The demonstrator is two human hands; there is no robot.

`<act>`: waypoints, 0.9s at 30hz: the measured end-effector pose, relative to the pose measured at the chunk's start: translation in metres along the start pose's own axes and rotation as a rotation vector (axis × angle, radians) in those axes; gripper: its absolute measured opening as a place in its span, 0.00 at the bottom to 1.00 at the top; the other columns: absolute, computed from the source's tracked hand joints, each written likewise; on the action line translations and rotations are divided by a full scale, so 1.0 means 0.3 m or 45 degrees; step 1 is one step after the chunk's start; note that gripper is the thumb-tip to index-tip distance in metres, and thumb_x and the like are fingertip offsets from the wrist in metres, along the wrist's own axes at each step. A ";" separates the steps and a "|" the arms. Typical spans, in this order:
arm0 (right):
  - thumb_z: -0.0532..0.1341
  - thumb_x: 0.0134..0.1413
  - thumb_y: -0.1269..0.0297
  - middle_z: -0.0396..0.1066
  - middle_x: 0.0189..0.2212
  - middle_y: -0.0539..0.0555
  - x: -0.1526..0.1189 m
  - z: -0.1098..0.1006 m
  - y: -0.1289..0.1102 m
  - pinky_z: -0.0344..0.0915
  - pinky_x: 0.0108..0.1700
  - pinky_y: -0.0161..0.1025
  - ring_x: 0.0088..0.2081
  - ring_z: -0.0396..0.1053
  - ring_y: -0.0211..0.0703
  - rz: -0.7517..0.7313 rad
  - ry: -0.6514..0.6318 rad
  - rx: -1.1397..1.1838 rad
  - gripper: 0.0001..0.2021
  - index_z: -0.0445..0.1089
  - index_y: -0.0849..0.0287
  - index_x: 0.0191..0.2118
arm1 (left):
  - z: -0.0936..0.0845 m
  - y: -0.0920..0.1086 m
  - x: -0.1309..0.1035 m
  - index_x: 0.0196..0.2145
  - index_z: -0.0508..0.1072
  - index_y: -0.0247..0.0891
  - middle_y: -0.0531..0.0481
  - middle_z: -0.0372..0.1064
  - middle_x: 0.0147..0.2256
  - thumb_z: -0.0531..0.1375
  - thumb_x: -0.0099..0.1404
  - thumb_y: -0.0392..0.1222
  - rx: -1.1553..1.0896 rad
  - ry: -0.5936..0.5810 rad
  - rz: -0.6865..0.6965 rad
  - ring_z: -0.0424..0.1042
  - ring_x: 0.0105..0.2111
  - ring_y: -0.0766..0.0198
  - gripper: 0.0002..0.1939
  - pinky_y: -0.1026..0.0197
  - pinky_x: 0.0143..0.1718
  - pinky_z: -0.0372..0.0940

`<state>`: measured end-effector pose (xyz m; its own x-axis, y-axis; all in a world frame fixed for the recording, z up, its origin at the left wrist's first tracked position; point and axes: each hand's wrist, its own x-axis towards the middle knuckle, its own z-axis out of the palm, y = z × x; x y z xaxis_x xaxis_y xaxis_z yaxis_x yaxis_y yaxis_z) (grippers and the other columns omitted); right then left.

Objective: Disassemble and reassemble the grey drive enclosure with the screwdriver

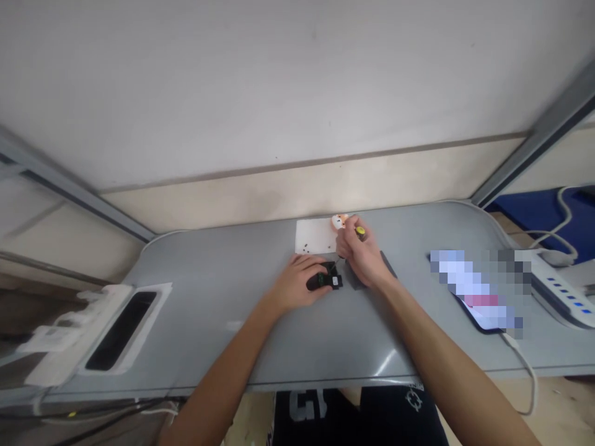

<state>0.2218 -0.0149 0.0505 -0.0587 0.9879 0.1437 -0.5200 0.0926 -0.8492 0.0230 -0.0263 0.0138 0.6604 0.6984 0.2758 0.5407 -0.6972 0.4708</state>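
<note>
Near the middle of the grey table, my left hand [297, 282] grips a small black device [333, 275] with green marks, fingers over its top and thumb at its lower edge. My right hand [357, 248] is closed round a screwdriver [360, 232] with a yellow handle end; its thin shaft slants down to the device's upper right part. Just behind the hands lies a white sheet [313, 235] with several tiny dark screws [305, 248] on it. An orange and white figurine [339, 221] sits at the sheet's right side, partly behind my right hand.
A dark flat piece [357, 277] lies under my right wrist. Farther right are a lit phone [483, 297] with a cable and a white power strip [562, 294]. At the left, a black phone-like slab [121, 331] lies on white material beside another white strip. Metal posts flank the grey table [209, 260].
</note>
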 end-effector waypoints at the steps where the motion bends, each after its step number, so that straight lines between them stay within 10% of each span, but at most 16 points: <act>1: 0.60 0.60 0.35 0.47 0.22 0.42 0.000 0.003 -0.001 0.49 0.25 0.38 0.21 0.44 0.37 -0.010 -0.011 -0.016 0.22 0.61 0.49 0.37 | -0.001 0.002 0.001 0.43 0.75 0.43 0.47 0.76 0.53 0.68 0.66 0.48 -0.006 -0.001 -0.018 0.73 0.53 0.52 0.11 0.45 0.59 0.62; 4: 0.53 0.64 0.34 0.56 0.26 0.47 -0.002 0.008 -0.007 0.59 0.30 0.41 0.26 0.56 0.40 0.000 -0.059 -0.050 0.24 0.69 0.49 0.44 | -0.003 0.007 0.001 0.47 0.72 0.44 0.47 0.76 0.51 0.70 0.63 0.47 -0.031 -0.010 -0.084 0.73 0.53 0.50 0.17 0.45 0.58 0.63; 8: 0.68 0.57 0.44 0.66 0.34 0.50 -0.012 0.007 -0.011 0.64 0.37 0.41 0.33 0.65 0.40 -0.024 -0.072 -0.031 0.19 0.64 0.52 0.34 | -0.004 0.007 0.000 0.49 0.71 0.44 0.47 0.76 0.51 0.69 0.64 0.47 -0.039 -0.024 -0.076 0.72 0.54 0.50 0.18 0.45 0.59 0.62; 14: 0.66 0.55 0.35 0.46 0.21 0.42 -0.006 0.011 0.000 0.48 0.25 0.38 0.21 0.44 0.35 0.031 -0.016 -0.024 0.26 0.56 0.51 0.32 | -0.001 0.004 -0.001 0.44 0.75 0.44 0.47 0.75 0.54 0.66 0.67 0.48 0.005 -0.023 -0.006 0.72 0.55 0.52 0.10 0.45 0.61 0.61; 18: 0.53 0.64 0.34 0.55 0.25 0.47 0.004 0.012 -0.004 0.58 0.29 0.41 0.25 0.55 0.40 0.033 -0.048 -0.036 0.24 0.68 0.50 0.41 | 0.002 0.003 -0.001 0.44 0.76 0.43 0.46 0.75 0.54 0.66 0.68 0.48 0.009 0.005 0.009 0.73 0.55 0.52 0.10 0.45 0.60 0.62; 22: 0.67 0.58 0.45 0.63 0.33 0.49 0.001 0.008 -0.004 0.64 0.36 0.40 0.33 0.64 0.39 -0.041 -0.002 -0.082 0.17 0.65 0.52 0.36 | 0.003 0.001 -0.002 0.44 0.76 0.44 0.47 0.75 0.55 0.66 0.68 0.48 0.013 0.010 0.024 0.73 0.55 0.52 0.10 0.45 0.60 0.62; 27: 0.70 0.57 0.48 0.49 0.24 0.42 -0.005 0.006 0.005 0.49 0.25 0.36 0.21 0.49 0.33 0.004 0.013 0.022 0.26 0.51 0.52 0.31 | 0.002 -0.003 -0.003 0.43 0.75 0.43 0.47 0.75 0.53 0.67 0.68 0.48 0.018 0.012 0.026 0.73 0.54 0.53 0.10 0.46 0.59 0.62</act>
<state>0.2196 -0.0164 0.0498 -0.0516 0.9893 0.1361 -0.5347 0.0877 -0.8405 0.0223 -0.0263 0.0128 0.6667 0.6853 0.2930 0.5344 -0.7136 0.4530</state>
